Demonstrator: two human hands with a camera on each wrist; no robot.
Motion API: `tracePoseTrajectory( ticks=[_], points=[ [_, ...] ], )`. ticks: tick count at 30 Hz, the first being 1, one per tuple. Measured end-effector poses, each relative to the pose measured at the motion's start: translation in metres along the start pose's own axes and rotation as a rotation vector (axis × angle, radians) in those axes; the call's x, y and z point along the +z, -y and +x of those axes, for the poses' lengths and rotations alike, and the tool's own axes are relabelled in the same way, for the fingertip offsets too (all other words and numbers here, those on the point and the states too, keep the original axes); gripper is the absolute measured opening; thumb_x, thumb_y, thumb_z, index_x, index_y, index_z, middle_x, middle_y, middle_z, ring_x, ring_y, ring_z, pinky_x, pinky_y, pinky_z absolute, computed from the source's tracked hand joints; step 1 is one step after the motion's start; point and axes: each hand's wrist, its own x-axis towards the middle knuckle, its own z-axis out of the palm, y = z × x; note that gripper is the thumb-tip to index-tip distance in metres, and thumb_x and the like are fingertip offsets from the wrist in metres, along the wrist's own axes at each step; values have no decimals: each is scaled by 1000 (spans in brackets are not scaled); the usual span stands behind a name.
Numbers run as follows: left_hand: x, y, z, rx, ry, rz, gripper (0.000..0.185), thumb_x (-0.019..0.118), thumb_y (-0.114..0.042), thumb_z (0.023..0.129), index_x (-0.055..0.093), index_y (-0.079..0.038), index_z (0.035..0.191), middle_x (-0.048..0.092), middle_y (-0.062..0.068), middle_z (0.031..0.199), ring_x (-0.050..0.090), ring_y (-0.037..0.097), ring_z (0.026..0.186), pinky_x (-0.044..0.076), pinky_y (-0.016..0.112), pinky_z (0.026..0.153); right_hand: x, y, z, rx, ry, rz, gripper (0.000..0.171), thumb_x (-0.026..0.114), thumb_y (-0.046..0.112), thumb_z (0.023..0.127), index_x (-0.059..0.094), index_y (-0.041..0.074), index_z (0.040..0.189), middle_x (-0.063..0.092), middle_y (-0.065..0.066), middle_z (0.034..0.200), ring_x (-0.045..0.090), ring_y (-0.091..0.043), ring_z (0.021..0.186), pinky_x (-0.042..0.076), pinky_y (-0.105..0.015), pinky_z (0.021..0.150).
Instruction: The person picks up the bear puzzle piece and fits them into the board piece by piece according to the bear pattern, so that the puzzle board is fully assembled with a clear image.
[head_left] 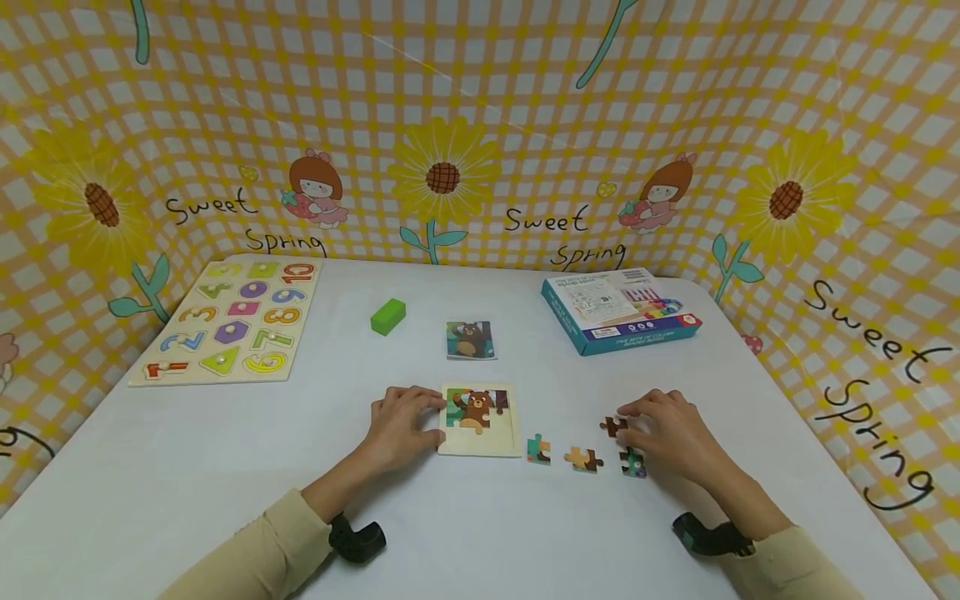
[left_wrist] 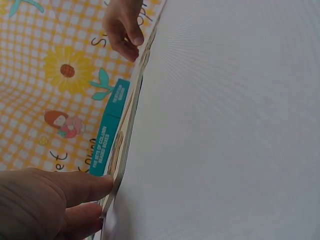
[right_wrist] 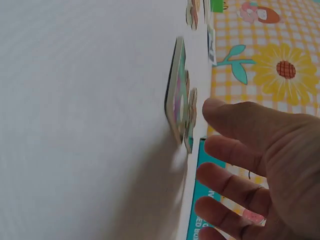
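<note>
While the left hand [head_left: 401,427] rests relaxed fingers against the square wooden puzzle tray [head_left: 480,420] near the table's [head_left: 225,467] front edge, the right hand [head_left: 671,433] pinches a brown knobbed puzzle piece [head_left: 612,427]. Three loose pieces [head_left: 584,458] lie between; a glossy teal box [head_left: 621,309] sits toward the back right corner.

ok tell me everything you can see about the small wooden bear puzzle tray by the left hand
The small square pale wooden puzzle tray lies flat on the white table, below the bear picture card. Its upper left is filled with pieces showing a brown bear on green and blue; the right side and bottom show bare wood. The left hand rests fingertips on its left edge. Loose pieces lie to its right.
</note>
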Motion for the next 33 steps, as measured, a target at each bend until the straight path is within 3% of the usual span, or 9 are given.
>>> tracePoseTrajectory(
  ticks=[15,24,33],
  points=[
    [0,0,0,3,-2,-4,38,72,-19,70,64,-11,107,54,-2,115,37,25,107,21,48,84,2,-12,-3,5,30,5,26,72,19,72,69,8,96,57,-7,90,46,-30,88,34,-46,72],
    [-1,-1,0,7,-6,-13,38,72,-19,70,64,-11,107,55,-2,114,37,25,107,22,47,83,4,-14,-3,-21,5,-6,26,73,21,71,70,8,93,57,-6,88,46,-29,87,34,-45,71],
    [-1,-1,0,-6,0,-17,38,72,-18,70,64,-11,107,54,-2,114,36,25,107,21,47,84,3,18,8,-50,2,57,25,73,21,72,70,11,94,58,-6,93,42,-28,93,33,-48,76]
  ],
)
